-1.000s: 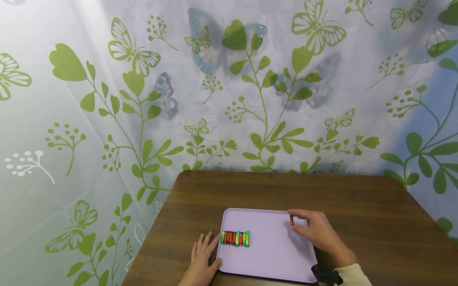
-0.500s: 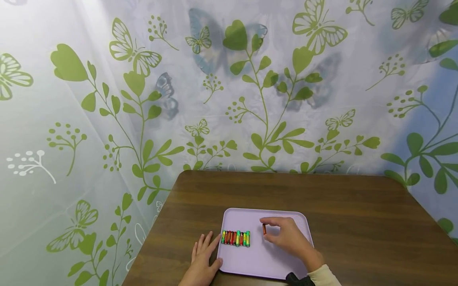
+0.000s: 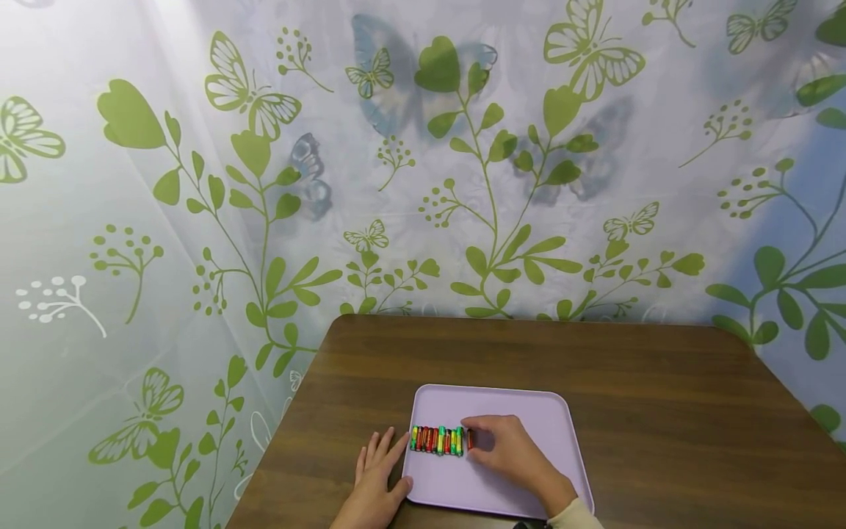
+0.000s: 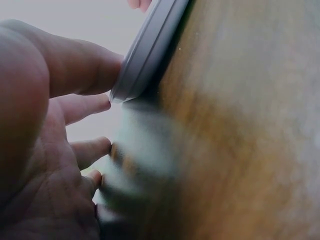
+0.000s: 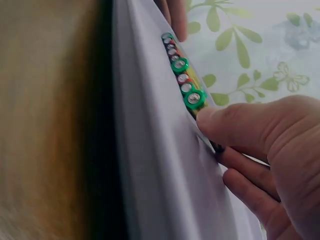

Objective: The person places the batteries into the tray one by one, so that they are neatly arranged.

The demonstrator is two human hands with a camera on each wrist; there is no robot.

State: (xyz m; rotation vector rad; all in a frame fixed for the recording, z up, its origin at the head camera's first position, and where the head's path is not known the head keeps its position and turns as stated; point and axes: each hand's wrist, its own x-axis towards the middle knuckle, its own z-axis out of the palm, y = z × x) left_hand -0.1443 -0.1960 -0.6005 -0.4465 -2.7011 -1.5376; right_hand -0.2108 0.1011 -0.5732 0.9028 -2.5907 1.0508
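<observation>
A row of several batteries (image 3: pixel 438 440), red, green and yellow, lies side by side at the left of a lilac tray (image 3: pixel 502 496). Just off the row's right end, my right hand (image 3: pixel 512 452) pinches one red and black battery (image 3: pixel 471 439) between thumb and finger. In the right wrist view the thumb (image 5: pixel 225 125) hides most of that battery, and the row's end caps (image 5: pixel 194 98) face the camera. My left hand (image 3: pixel 375 481) lies with fingers spread at the tray's left edge; its thumb touches the tray rim (image 4: pixel 145 55) in the left wrist view.
The tray stands on a dark brown wooden table (image 3: pixel 661 411). Behind and to the left hangs a pale curtain (image 3: pixel 396 184) printed with green leaves and butterflies.
My right hand has carried the pinched battery leftward from the tray's far right corner to the right end of the row. The left hand has stayed in place.
</observation>
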